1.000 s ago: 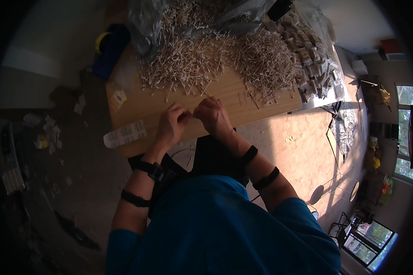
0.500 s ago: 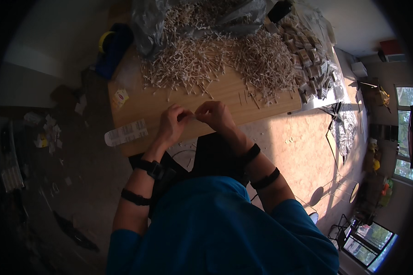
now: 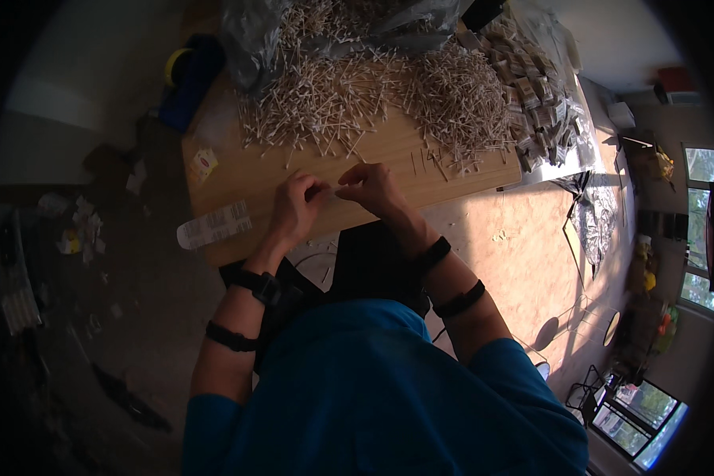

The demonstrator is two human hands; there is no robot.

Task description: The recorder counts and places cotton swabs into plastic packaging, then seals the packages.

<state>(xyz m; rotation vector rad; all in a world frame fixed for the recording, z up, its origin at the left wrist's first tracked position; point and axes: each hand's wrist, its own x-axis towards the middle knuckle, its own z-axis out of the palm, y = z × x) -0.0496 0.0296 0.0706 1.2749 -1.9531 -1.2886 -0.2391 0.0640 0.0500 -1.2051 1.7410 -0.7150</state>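
Close together over the near edge of the wooden table (image 3: 278, 168), my left hand (image 3: 295, 208) and my right hand (image 3: 374, 190) both have their fingers pinched. A tiny pale bit shows between the fingertips, too small to name. To the left of my left hand lies a pale strip of printed labels (image 3: 214, 225), with a small yellow-and-white packet (image 3: 203, 163) beyond it. Past my hands spread two heaps of cotton swabs (image 3: 317, 107), and a few single swabs (image 3: 422, 162) lie apart on the wood to the right.
Grey plastic bags (image 3: 250, 44) lie around the swabs at the back. Many small filled packs (image 3: 535, 103) are piled at the far right. A blue tape dispenser (image 3: 192, 87) stands at the far left. Paper scraps (image 3: 87, 222) litter the floor on the left.
My hands stay nearly in place, with fingertips slightly farther apart and the right fingers less curled. The whole view has shifted a little.
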